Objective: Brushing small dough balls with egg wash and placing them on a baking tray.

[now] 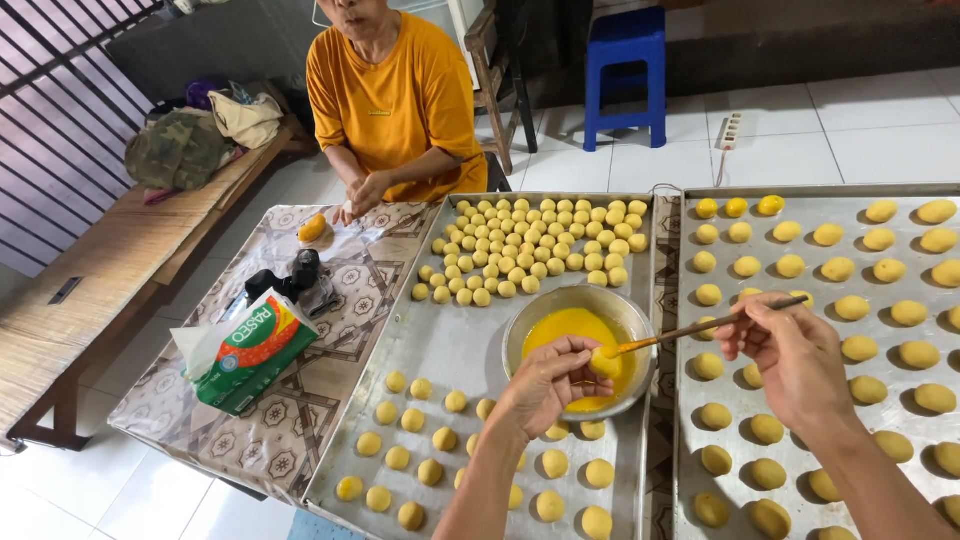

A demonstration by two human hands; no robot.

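White floor tiles surround a low counter (300,400) covered with a patterned cloth, seen from above by the person working at it. Two metal baking trays lie side by side on it. On the left tray (450,340) sits a metal bowl (640,318) of yellow egg wash, with pale dough balls crowded behind it and others spaced out in front. The left hand (548,385) has its grip closed on one dough ball (604,363), held over the bowl. The right hand (790,355) has its grip closed on a thin brush (700,327), whose tip touches that ball. The step in hand looks like glazing, one ball at a time. The right tray (690,200) holds rows of balls, a few at the far left corner looking glossier yellow.

A tissue pack (250,350) and a small dark object lie on the cloth at left. Across the counter sits another person in an orange shirt (390,100), hands together near a yellow lump. Behind stand a blue stool (625,70) and a wooden bench.
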